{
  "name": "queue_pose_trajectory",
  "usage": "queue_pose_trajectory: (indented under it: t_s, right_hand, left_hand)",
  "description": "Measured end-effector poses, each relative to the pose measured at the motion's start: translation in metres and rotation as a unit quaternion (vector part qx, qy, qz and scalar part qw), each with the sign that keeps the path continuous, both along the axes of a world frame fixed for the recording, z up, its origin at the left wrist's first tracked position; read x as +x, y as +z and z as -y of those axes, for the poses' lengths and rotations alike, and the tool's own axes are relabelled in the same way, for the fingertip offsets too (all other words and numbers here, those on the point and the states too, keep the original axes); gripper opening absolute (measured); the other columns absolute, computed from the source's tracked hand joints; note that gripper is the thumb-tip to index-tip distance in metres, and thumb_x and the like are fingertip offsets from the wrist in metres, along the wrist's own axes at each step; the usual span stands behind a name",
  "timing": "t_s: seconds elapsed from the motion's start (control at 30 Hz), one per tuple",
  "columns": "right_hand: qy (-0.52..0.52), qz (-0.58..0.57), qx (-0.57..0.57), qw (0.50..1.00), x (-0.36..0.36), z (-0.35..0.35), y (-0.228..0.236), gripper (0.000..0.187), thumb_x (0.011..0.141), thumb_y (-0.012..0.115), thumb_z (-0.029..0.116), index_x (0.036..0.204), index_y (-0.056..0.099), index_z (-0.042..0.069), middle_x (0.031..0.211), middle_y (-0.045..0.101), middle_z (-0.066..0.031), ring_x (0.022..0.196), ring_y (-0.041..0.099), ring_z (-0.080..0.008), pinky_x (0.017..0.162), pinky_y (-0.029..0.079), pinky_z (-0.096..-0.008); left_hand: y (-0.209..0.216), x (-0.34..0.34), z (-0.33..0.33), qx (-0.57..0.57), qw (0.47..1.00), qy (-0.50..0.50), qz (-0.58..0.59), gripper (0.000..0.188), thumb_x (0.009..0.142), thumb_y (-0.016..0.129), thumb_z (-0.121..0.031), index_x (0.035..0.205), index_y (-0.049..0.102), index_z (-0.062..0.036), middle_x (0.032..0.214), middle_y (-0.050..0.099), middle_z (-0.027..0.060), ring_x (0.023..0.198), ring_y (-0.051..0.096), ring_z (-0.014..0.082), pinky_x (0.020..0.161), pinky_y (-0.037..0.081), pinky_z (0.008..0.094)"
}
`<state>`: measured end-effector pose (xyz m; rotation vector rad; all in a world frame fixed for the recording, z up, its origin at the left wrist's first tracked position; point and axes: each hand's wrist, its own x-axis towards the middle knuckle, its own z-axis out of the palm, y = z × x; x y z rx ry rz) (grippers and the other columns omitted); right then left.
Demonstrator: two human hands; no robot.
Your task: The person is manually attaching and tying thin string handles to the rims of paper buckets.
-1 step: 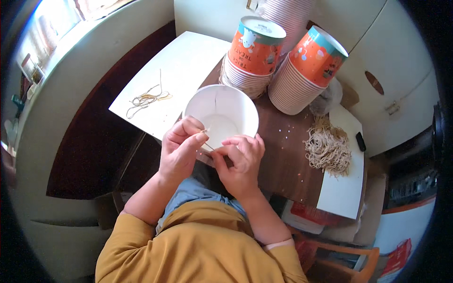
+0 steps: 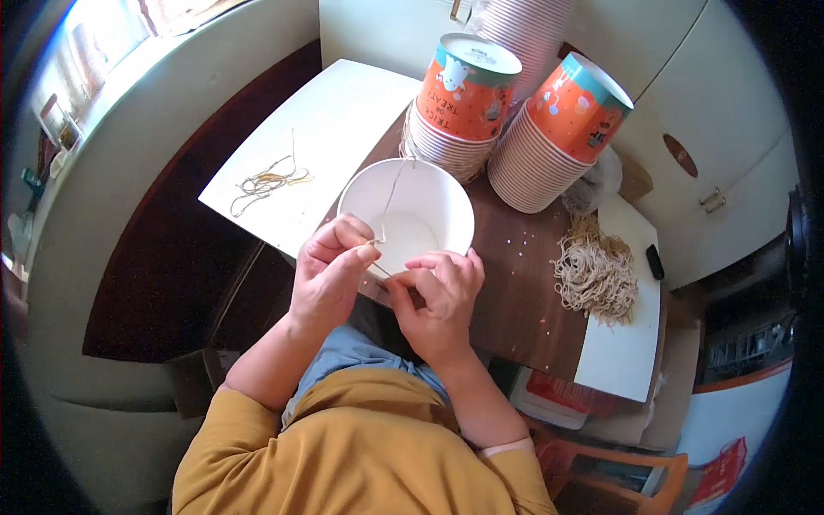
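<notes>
A white paper bucket (image 2: 352,193) stands upright, mouth up, at the near edge of the brown table, its inside facing me. Over its near rim my left hand (image 2: 330,266) pinches the end of a thin beige string (image 2: 394,193). That string runs across the opening to the far wall, near the rim. A short length of string also passes down from my left fingers to my right hand (image 2: 438,292). My right thumb and forefinger are pinched on it by the near rim, while the other fingers rest against the bucket's edge.
Behind the bucket stand two upside-down stacks of orange and teal printed buckets (image 2: 468,94), (image 2: 571,116), with a taller wrapped stack (image 2: 532,26) beyond. A heap of beige strings (image 2: 596,275) lies at right near a small black object (image 2: 655,262). Loose strings (image 2: 266,184) lie on the white board (image 2: 343,112).
The string inside the bucket now stretches straight from the far wall to my left fingers; before, only a short piece showed at the wall. The bucket has shifted very slightly.
</notes>
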<state>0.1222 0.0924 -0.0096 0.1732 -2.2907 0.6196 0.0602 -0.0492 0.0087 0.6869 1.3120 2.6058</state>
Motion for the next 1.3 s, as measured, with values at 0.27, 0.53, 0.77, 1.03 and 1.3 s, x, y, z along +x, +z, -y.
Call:
queue_pose_trajectory:
  t_s: [0.27,0.53,0.77,1.03,1.3]
  right_hand:
    - [0.041,0.05,-0.043,0.997,-0.016,-0.045,0.041,0.039,0.071,0.078,0.028,0.101,0.066,0.007,0.112,0.057,-0.0127,0.104,0.051,-0.0314,0.092,0.04,-0.043]
    - [-0.014,0.331,0.003,0.944,-0.106,-0.119,0.052,0.027,0.076,0.062,0.022,0.095,0.066,0.003,0.089,0.066,-0.0197,0.088,0.064,-0.0371,0.079,0.05,-0.0453]
    - [0.035,-0.172,0.18,0.968,-0.05,-0.079,0.08,0.036,0.081,0.054,0.001,0.116,0.061,0.005,0.113,0.063,-0.0158,0.095,0.062,-0.0349,0.085,0.049,-0.0451]
    - [0.263,-0.037,-0.105,0.958,-0.077,-0.092,0.128,0.083,0.067,0.047,-0.003,0.146,0.021,-0.003,0.147,0.032,-0.0171,0.138,0.03,-0.0274,0.114,0.022,-0.0395]
    - [0.253,0.005,-0.241,0.937,-0.169,-0.136,0.121,0.073,0.074,0.05,0.001,0.143,0.028,-0.001,0.139,0.042,-0.0169,0.128,0.042,-0.0265,0.111,0.03,-0.0367]
  left_hand:
    - [-0.012,-0.027,0.011,0.025,0.986,-0.148,-0.077,0.012,0.081,0.06,-0.003,0.072,0.054,-0.0018,0.079,0.05,0.0052,0.072,0.045,0.0117,0.064,0.035,0.024]
    - [-0.013,-0.046,0.009,-0.019,0.953,-0.154,-0.261,0.013,0.075,0.059,-0.012,0.076,0.063,0.0007,0.08,0.059,0.0098,0.079,0.052,0.0183,0.073,0.041,0.0304]
    - [-0.022,-0.091,0.032,-0.199,0.978,0.06,0.018,0.072,0.093,0.034,-0.059,0.135,0.047,-0.0021,0.119,0.06,0.0132,0.099,0.056,0.0191,0.091,0.04,0.034]
    - [0.073,-0.148,-0.026,-0.141,0.955,0.054,-0.256,0.103,0.069,0.082,-0.044,0.144,0.028,0.0018,0.14,0.044,0.0166,0.131,0.041,0.0254,0.108,0.033,0.0396]
    - [0.071,-0.246,-0.1,-0.25,0.896,0.126,-0.345,0.131,0.059,0.084,-0.057,0.149,0.006,-0.0017,0.143,0.036,0.0261,0.134,0.036,0.0337,0.11,0.031,0.0403]
